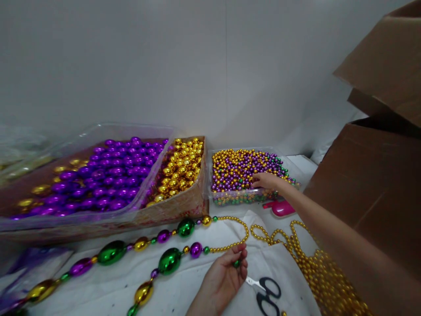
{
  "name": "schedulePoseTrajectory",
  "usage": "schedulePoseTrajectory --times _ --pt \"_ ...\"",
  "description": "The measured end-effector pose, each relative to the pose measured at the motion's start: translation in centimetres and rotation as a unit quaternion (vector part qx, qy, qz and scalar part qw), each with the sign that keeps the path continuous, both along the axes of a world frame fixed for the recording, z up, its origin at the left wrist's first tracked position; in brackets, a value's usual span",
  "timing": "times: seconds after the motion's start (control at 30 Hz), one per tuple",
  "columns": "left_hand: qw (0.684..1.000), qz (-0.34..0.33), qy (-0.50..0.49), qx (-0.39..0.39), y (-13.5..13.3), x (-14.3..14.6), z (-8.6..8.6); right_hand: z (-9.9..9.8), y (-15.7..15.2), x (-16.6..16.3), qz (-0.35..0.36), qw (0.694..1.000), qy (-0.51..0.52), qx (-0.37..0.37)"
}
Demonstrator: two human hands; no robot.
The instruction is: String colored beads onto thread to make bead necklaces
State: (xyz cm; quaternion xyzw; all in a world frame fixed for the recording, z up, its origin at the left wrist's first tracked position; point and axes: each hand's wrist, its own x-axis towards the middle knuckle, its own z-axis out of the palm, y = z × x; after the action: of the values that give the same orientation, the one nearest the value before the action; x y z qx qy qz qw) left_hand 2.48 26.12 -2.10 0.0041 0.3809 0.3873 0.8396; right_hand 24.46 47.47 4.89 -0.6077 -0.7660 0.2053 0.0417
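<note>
My left hand [226, 274] is low in the middle, fingers curled and pinching a small green bead [236, 263] at the end of a bead string [171, 259] of large green, purple and gold ovals that loops across the white cloth. My right hand [267, 180] reaches forward into a clear tub of small gold, purple and green beads [241, 169]; its fingers rest down among the beads. What they hold, if anything, is hidden.
A clear bin of large purple beads [108, 175] and a cardboard tray of gold beads [180, 169] stand at left. Black-handled scissors [268, 294] lie by my left hand. Gold bead strands [315, 267] pile at right, a pink object [281, 207] beside the tub, cardboard boxes [371, 184] at right.
</note>
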Motion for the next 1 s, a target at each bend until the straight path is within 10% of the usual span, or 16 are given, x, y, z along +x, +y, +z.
schedulePoseTrajectory --times 0.57,1.0 --pt "0.996 0.045 0.067 0.025 -2.0 -4.8 -0.3 0.0 1.6 1.1 -0.077 0.978 0.086 -0.173" --pt "0.983 0.075 0.145 0.086 -4.1 -7.6 -2.0 1.6 -0.5 1.4 -0.103 0.973 0.179 -0.104"
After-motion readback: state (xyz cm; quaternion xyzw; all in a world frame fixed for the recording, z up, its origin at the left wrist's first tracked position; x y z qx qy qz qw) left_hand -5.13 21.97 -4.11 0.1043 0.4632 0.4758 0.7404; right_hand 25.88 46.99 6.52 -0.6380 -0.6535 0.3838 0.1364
